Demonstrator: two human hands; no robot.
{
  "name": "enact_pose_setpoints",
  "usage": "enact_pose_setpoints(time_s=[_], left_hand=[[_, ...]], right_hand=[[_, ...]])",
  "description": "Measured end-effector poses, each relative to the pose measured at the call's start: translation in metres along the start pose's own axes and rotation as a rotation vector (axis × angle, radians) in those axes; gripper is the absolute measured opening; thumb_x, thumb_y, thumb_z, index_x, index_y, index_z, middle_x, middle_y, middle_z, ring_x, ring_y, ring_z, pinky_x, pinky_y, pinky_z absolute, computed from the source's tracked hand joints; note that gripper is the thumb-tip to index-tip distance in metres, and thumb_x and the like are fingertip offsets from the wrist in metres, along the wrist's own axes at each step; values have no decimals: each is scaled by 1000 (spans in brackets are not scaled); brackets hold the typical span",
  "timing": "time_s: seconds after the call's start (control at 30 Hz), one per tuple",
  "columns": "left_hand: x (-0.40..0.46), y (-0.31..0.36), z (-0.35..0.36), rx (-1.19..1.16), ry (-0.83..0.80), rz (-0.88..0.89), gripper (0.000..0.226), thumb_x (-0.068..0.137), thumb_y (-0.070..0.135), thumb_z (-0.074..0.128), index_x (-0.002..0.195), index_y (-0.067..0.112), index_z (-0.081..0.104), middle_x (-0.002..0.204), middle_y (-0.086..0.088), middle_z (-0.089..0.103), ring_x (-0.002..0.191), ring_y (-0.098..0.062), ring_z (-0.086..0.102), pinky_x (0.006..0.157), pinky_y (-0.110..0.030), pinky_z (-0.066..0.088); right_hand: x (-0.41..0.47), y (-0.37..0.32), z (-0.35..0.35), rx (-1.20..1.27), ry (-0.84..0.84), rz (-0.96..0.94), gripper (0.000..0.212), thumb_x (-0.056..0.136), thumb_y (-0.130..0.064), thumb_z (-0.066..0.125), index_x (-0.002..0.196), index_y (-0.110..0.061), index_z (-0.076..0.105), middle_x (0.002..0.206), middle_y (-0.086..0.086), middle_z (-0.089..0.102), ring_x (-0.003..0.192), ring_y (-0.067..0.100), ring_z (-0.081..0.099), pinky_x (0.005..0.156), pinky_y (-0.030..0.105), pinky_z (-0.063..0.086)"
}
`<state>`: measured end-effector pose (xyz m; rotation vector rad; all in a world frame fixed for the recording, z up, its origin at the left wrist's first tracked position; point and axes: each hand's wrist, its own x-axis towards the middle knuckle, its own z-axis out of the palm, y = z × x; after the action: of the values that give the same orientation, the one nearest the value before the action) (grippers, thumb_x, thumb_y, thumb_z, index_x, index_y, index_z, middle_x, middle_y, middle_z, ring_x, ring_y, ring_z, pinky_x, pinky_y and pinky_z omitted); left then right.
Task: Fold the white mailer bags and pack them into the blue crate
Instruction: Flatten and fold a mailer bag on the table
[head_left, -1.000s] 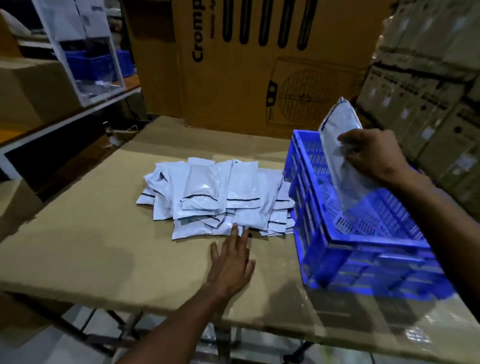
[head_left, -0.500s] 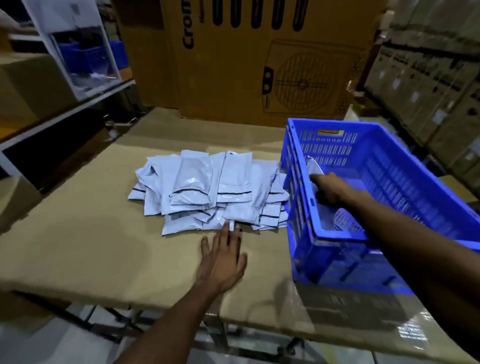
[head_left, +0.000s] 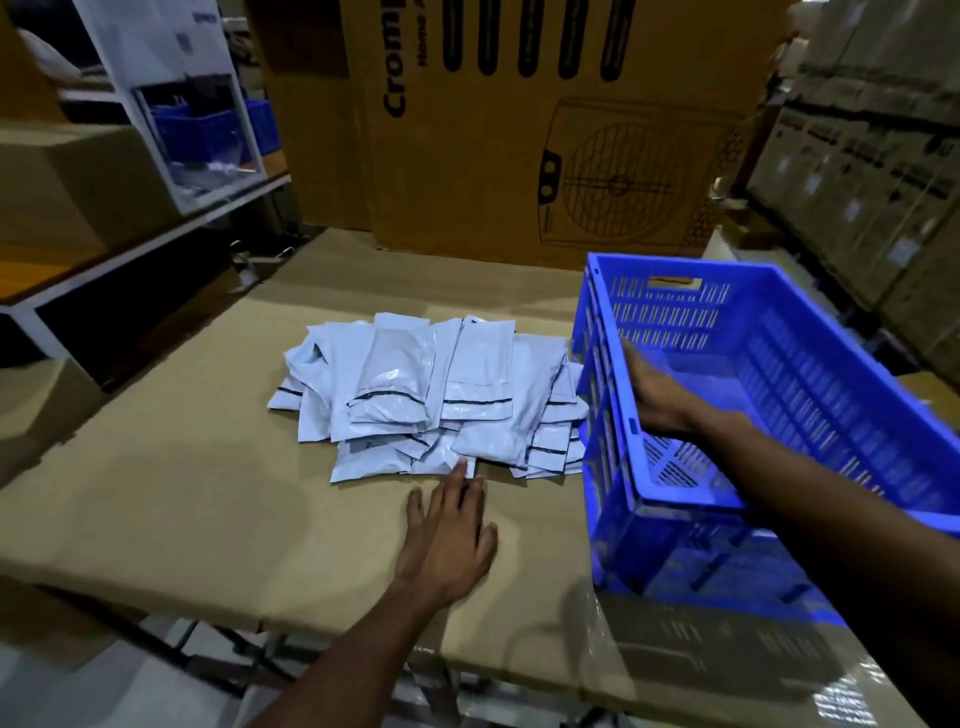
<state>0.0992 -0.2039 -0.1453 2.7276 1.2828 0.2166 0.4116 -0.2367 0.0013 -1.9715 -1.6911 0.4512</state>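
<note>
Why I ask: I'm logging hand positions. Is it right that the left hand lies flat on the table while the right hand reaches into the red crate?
Not quite: the head view shows a blue crate, not red. The left hand does lie flat on the table, and the right hand reaches into it.

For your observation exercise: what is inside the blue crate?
The right hand reaches inside the blue crate. Its slotted floor shows near the hand. Any mailer bag beneath the hand is hidden.

White mailer bags (head_left: 431, 400) lie heaped beside the blue crate (head_left: 675, 512).

One blue crate (head_left: 675, 306), two hands.
</note>
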Motion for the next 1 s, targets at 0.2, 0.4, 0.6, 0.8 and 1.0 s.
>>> enact_pose_setpoints(time_s=[0.2, 0.4, 0.6, 0.8, 1.0], left_hand=[[-4, -5, 5, -26, 51, 26, 65, 93, 50, 33, 150, 20, 43, 164, -6, 27, 146, -22, 34, 115, -54, 29], [-11, -30, 6, -103, 122, 85, 53, 91, 42, 45, 138, 21, 54, 161, -4, 33, 140, -25, 40, 112, -40, 37], [-26, -72, -1, -38, 136, 33, 46, 91, 42, 48, 131, 22, 59, 151, -9, 48, 132, -31, 48, 105, -39, 43], [-48, -117, -13, 63, 123, -140, 48, 90, 45, 43, 132, 27, 60, 142, -5, 57, 129, -31, 49, 103, -43, 37], [-48, -117, -21, 79, 93, -188, 50, 93, 46, 39, 134, 24, 58, 147, -3, 51, 134, -29, 42, 107, -49, 33]], right_hand=[[3, -5, -12, -123, 258, 136, 43, 103, -21, 46, 142, -2, 42, 129, 27, 60, 116, 45, 57, 88, 45, 45], [15, -55, -19, -67, 549, 33, 33, 102, -23, 50, 128, -6, 58, 121, 18, 67, 111, 36, 63, 91, 40, 46], [45, -110, 18, -159, 396, -162, 39, 98, -33, 49, 129, -9, 57, 118, 19, 68, 106, 38, 64, 88, 43, 50], [60, -153, 101, -282, 92, -205, 40, 98, -33, 50, 133, -14, 53, 126, 14, 64, 115, 37, 58, 88, 42, 48], [63, -166, 189, -624, -6, -371, 46, 82, -21, 66, 125, -10, 55, 138, 11, 53, 134, 33, 45, 102, 51, 39]])
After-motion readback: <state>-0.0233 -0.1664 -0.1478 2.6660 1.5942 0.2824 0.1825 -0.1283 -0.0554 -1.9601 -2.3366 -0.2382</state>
